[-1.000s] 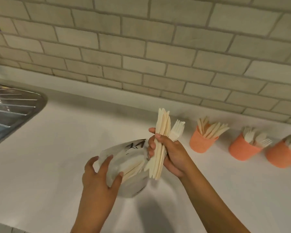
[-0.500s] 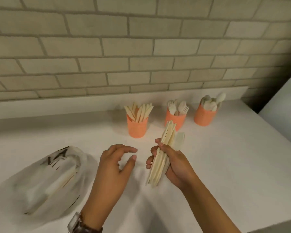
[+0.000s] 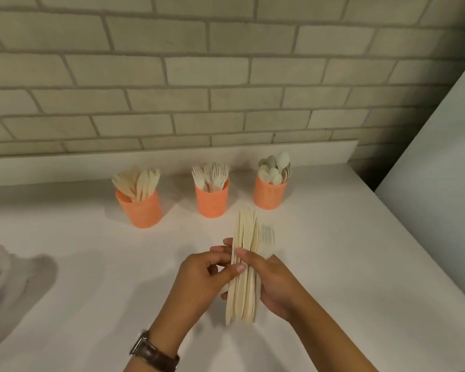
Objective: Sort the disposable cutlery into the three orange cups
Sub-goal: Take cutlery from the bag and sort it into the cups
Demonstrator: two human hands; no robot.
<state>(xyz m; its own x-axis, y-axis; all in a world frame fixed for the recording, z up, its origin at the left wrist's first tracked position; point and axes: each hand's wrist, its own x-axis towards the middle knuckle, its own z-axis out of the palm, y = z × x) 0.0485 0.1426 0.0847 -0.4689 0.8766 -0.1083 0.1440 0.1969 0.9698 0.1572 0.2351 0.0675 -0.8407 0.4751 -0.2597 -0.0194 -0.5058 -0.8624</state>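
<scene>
My right hand (image 3: 275,284) grips an upright bundle of pale cutlery (image 3: 246,237), mostly knives with a white fork at its right side. My left hand (image 3: 202,277) pinches the leftmost knife of that bundle between thumb and fingers. Three orange cups stand in a row near the wall: the left cup (image 3: 141,210) holds knives, the middle cup (image 3: 212,201) holds forks, the right cup (image 3: 270,193) holds spoons. The bundle is just in front of the middle and right cups.
A white plastic bag (image 3: 0,277) lies at the left edge of the white counter (image 3: 333,251). A brick wall runs behind the cups. The counter ends at the right, beside a pale panel (image 3: 440,157).
My left hand let go of the bag and came over to the bundle, now pinching a knife. The view swung right, so the bag slid to the left edge.
</scene>
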